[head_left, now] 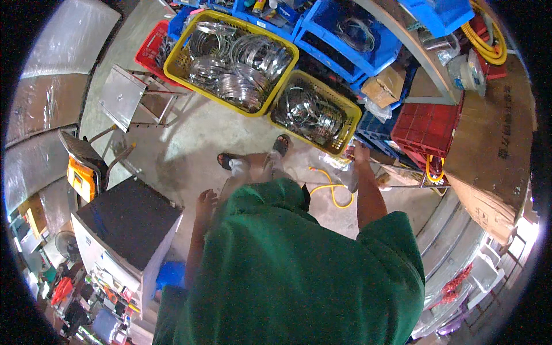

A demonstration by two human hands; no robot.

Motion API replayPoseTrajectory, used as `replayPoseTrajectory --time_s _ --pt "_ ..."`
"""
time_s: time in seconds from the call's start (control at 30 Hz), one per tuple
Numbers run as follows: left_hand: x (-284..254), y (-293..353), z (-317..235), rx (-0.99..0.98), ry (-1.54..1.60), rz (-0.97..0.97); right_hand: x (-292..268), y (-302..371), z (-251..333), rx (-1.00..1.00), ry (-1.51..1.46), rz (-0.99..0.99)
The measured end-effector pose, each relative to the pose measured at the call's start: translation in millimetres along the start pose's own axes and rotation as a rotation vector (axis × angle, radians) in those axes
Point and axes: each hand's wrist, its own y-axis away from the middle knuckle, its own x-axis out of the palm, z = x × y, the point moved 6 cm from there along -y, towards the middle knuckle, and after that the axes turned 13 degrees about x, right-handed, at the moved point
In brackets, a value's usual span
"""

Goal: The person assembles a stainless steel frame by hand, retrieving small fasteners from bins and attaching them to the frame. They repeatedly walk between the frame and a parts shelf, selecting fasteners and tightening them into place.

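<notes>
My right hand (360, 153) is stretched forward to the right corner of the smaller yellow basket (310, 146). A shiny clear plastic packet (338, 161) with coloured bits lies close by its fingers. Whether those fingers grip the packet, the basket or nothing is too small to make out. My left hand (207, 200) hangs low beside my leg with nothing in it, its fingers loosely apart. Coiled metal bands (302, 109) fill the smaller basket. Beside it, the larger yellow basket (266, 109) is heaped with bundles of silvery metal rings (236, 63).
Blue bins (345, 43) line the far side, with a red crate (425, 127) and large cardboard box (489, 149) at right. A yellow hose (333, 186) lies on the floor (184, 152). Left stand a metal folding stool (122, 98), a chair (83, 167) and a dark-topped cabinet (129, 221).
</notes>
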Motion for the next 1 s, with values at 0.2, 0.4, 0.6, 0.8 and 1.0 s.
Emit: replayPoseTrajectory --time_s 0.2,0.4,0.6,0.8,1.0 --pt "-75 -15 66 -0.237 0.213 -0.114 118 36 -67 0.068 0.343 0.216" --pt "-142 3 102 -0.471 0.251 -0.06 229 138 -95 -0.374 0.591 0.474" --pt "-147 24 53 -0.26 0.149 -0.189 195 146 25 -0.541 0.432 0.564" --pt "-71 23 40 -0.288 0.297 -0.158 121 135 306 -1.035 0.328 -0.185" --pt "16 54 29 -0.146 0.048 -0.104 136 58 478 -0.969 0.742 -0.592"
